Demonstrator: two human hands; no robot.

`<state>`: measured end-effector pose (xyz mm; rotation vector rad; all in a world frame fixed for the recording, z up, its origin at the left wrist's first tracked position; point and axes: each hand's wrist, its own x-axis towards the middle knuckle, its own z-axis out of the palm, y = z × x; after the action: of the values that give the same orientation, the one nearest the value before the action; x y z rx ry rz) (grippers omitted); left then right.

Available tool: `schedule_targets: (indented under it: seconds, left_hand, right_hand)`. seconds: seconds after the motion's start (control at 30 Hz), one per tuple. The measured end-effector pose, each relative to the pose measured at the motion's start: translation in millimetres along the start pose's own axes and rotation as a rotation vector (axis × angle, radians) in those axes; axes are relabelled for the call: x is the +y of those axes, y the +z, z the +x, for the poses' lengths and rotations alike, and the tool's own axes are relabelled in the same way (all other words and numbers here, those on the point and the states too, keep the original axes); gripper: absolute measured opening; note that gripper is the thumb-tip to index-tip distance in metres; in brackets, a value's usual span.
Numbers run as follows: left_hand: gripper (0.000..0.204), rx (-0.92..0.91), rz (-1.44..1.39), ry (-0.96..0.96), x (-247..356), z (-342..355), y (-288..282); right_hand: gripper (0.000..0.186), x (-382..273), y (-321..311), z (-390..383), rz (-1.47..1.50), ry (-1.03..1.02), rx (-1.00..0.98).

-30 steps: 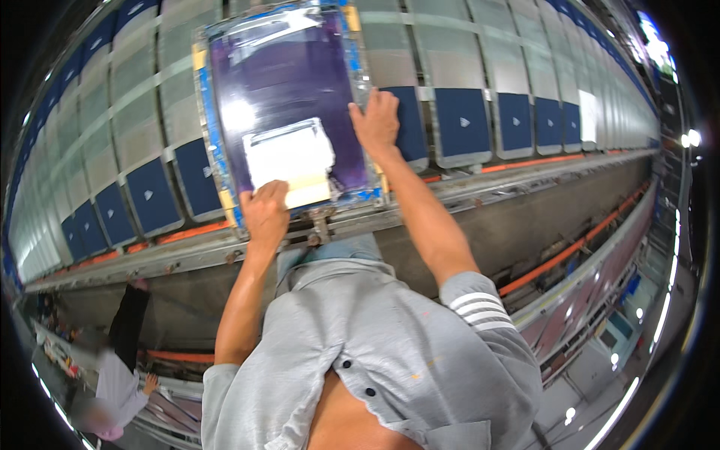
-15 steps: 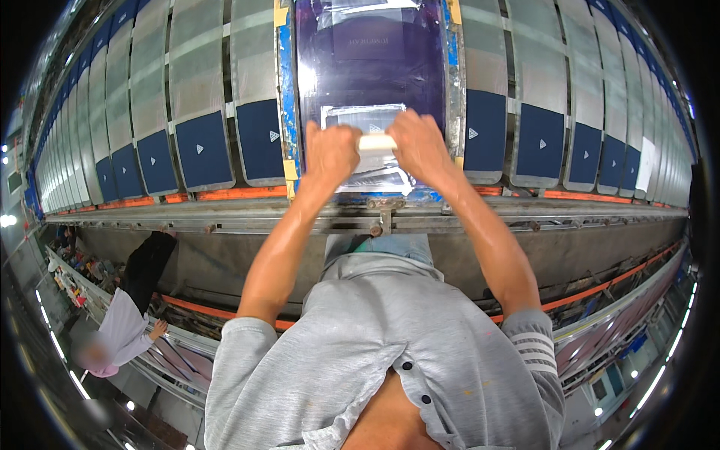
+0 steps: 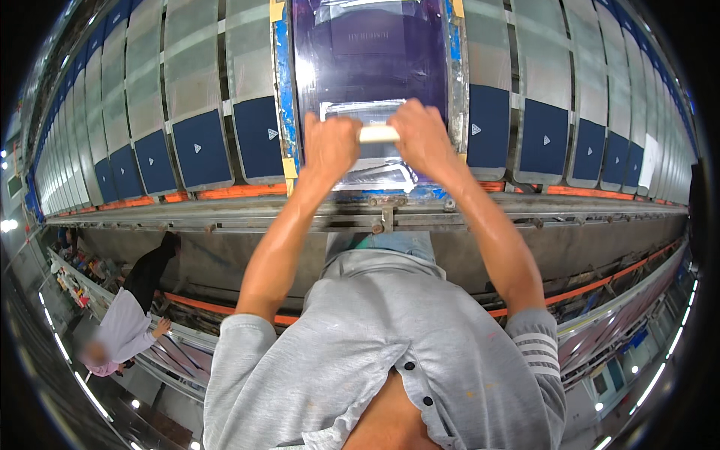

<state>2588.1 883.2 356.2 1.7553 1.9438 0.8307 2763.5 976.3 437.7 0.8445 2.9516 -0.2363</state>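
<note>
Fingers curled closed around a pale bar (image 3: pixel 379 134) — their tips hidden from view — a worker's left hand (image 3: pixel 332 148) and right hand (image 3: pixel 427 139) grip it side by side, with only a short length showing between the fists. The bar sits crosswise over the near part of a flat, blue-edged frame (image 3: pixel 283 97), above a white-bordered rectangle (image 3: pixel 379 168) on the frame's dark purple sheet (image 3: pixel 367 64); whether its lower edge touches the sheet cannot be told. Uneven pressure from the two fists could tilt the bar and leave the glossy surface streaked, while a hard pull might nudge the frame out of line or lift the wrinkled white border. The left knuckles, close to the frame's left side, could knock it if the grip slews. At the frame's near end, a metal bracket (image 3: pixel 387 216) meets a long rail (image 3: pixel 585 212); to either side of the frame, navy panels (image 3: pixel 546 142) with small white marks stand in rows. Well apart from the frame — toward the lower left — a co-worker (image 3: pixel 127 326) rests a hand near another railing.
</note>
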Motion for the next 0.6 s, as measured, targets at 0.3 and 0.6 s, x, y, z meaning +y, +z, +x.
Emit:
schedule_targets:
  seconds: [0.3, 0.6]
  left_hand:
    - [0.025, -0.161, 0.042, -0.070, -9.9, 8.4, -15.3]
    - [0.029, 0.225, -0.026, 0.033, 22.0, -75.0, 10.5]
  right_hand:
    - [0.046, 24.5, -34.3, -14.0, 0.303, 0.386, 0.211]
    - [0.058, 87.6, 19.0, -13.2, -0.194, 0.614, 0.442]
